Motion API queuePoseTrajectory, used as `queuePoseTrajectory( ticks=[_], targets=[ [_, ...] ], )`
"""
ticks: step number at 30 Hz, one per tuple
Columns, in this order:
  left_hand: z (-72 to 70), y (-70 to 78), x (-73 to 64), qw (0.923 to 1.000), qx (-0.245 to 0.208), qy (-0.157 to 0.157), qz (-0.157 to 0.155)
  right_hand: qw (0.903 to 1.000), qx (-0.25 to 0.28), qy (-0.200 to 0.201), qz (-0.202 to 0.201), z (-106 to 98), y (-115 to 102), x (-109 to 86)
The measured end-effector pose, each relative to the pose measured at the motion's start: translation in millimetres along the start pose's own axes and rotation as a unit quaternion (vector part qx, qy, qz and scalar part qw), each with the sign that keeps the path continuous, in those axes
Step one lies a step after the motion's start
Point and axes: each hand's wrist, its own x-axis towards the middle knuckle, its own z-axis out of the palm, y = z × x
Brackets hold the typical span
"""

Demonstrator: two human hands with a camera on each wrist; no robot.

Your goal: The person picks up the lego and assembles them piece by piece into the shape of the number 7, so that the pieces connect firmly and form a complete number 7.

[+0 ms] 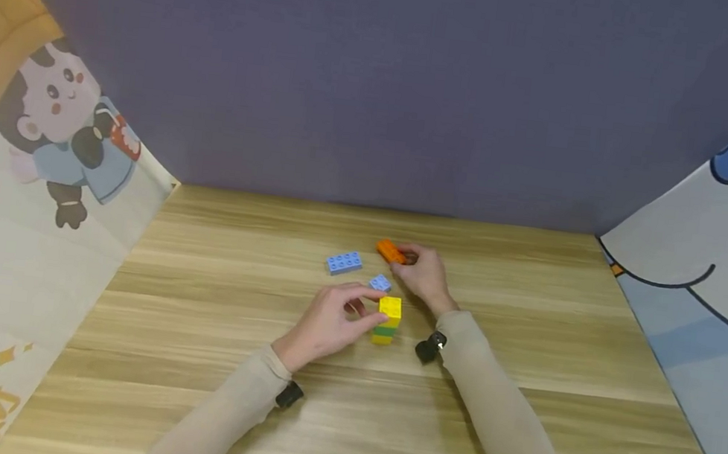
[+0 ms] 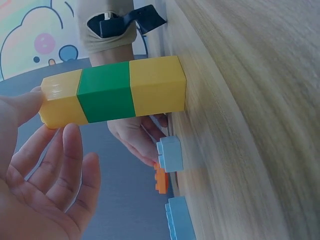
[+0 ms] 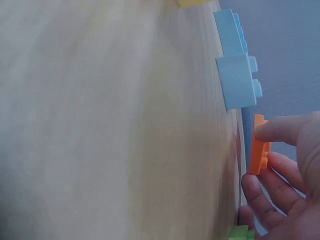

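A small tower of toy bricks (image 1: 388,321), yellow over green over yellow, stands upright on the table. My left hand (image 1: 334,321) pinches its top yellow brick (image 2: 62,97) between thumb and fingertips; the green brick (image 2: 106,91) and lower yellow brick (image 2: 157,85) show plainly in the left wrist view. Farther back, my right hand (image 1: 424,274) holds an orange brick (image 1: 391,251) by its right end, thumb and fingers about it in the right wrist view. Whether the orange brick touches the table I cannot tell.
A long blue brick (image 1: 344,263) lies left of the orange one. A smaller blue brick (image 1: 381,283) sits just behind the tower. Part of a light green brick (image 3: 241,232) shows beneath the right fingers. A dark wall (image 1: 404,112) rises at the table's back.
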Motion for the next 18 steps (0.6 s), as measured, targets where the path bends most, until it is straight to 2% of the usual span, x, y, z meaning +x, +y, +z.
queuePoseTrajectory(
  ticks=[10,18],
  targets=[
    [-0.1,-0.8,0.7,1.0,-0.003,0.001,0.001,0.9995,0.028,0.011,-0.011,-0.4,-2.7,-3.1],
    [0.0,-0.9,0.1,1.0,0.002,0.001,0.002,0.9968,0.074,0.018,-0.024,0.3,-9.4,-9.6]
  ],
)
